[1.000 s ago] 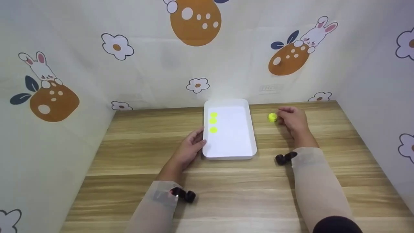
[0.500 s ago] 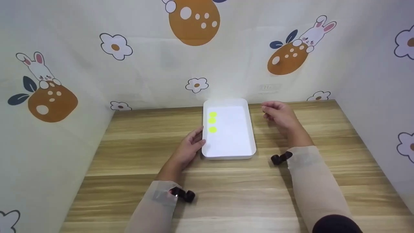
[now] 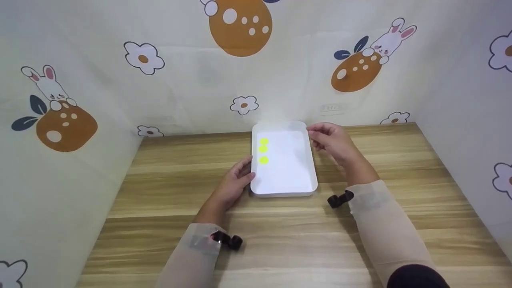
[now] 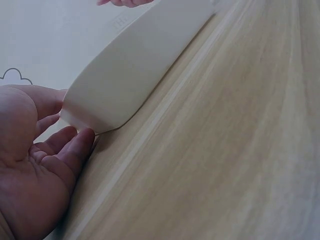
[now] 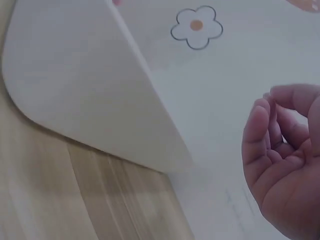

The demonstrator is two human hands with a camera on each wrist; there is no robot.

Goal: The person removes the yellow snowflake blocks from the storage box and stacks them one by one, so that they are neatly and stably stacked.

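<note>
A shallow white tray [image 3: 286,164] lies lengthwise at the back of the table, with three bright yellow round pieces [image 3: 263,160] in a column along its left side. My left hand [image 3: 234,182] grips the tray's left wall, its thumb at the rim; the left wrist view shows those fingers [image 4: 82,142] against the wall. My right hand [image 3: 334,144] is at the tray's far right edge, fingertips right by the rim. In the right wrist view its fingers [image 5: 256,122] curl in to meet the thumb. They hide the small yellow ball picked up from the table.
A pale cloth wall [image 3: 192,88] printed with rabbits, oranges and flowers rises right behind the tray, and similar cloth stands at both sides. Wood-grain tabletop [image 3: 280,236] extends to the left, right and front. A small black camera [image 3: 340,199] sticks out from each wrist.
My right hand has taken the yellow ball off the table to the right of the tray and moved left to the tray's edge. The left hand and the tray stay put.
</note>
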